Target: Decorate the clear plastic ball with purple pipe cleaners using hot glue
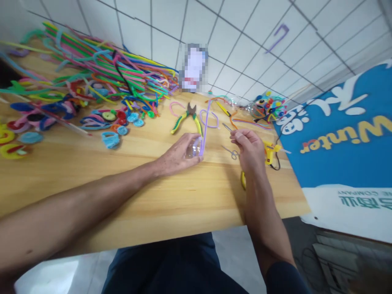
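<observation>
My left hand (180, 153) rests on the wooden table (153, 196), fingers curled around a small clear plastic ball (194, 150) with a purple pipe cleaner (206, 122) running up from it. My right hand (248, 147) is closed in a pinch on a thin metal tool, apparently tweezers (228, 128), pointing left toward the pipe cleaner. Small scissors (232, 153) lie just under that hand.
Green-and-yellow pliers (187, 118) lie beyond my left hand. A big pile of coloured pipe cleaners (101, 73) and coiled pieces (116, 126) fills the left. A yellow glue gun (271, 150) and a decorated ball (269, 107) sit right. A blue banner (343, 143) hangs at the right edge.
</observation>
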A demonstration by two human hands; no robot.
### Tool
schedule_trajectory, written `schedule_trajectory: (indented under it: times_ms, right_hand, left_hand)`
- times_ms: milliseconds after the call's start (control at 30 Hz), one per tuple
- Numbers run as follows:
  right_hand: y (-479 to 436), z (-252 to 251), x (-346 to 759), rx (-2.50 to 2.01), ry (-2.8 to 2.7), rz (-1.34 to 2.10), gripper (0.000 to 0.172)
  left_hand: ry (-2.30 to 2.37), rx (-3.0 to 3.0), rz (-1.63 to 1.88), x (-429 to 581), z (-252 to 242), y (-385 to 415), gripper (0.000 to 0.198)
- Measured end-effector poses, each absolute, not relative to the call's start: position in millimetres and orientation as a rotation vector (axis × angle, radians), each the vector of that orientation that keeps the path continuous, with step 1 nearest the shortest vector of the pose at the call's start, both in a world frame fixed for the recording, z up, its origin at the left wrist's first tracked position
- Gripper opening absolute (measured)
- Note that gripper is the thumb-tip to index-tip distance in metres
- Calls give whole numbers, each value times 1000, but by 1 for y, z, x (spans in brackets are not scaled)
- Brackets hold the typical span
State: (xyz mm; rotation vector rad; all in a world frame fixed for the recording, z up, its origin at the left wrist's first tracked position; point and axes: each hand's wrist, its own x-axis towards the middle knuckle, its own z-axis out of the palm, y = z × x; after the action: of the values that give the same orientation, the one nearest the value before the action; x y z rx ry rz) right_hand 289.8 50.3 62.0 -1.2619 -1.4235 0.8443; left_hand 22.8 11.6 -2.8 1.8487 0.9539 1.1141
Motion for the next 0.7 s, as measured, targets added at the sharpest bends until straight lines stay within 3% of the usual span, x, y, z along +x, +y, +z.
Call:
schedule_trajectory:
  times_ms: [200, 267, 467, 700]
  right_hand:
    - [45, 56, 416, -1739, -1140, -61, 38]
    - [44, 48, 446, -1920, -1112, -207, 44]
    - [56, 30, 471, -2186, -1205, -101, 52]
    - [76, 30, 486, -2413, -1225, -11, 49]
  left_hand:
    - [1021, 1843, 1088, 20, -3, 12, 67]
    - [1028, 1825, 1087, 20, -5, 12, 67]
    - [1033, 1774, 1072, 20, -12, 13, 69]
    - [1057, 1757, 1046, 17, -10, 11, 69]
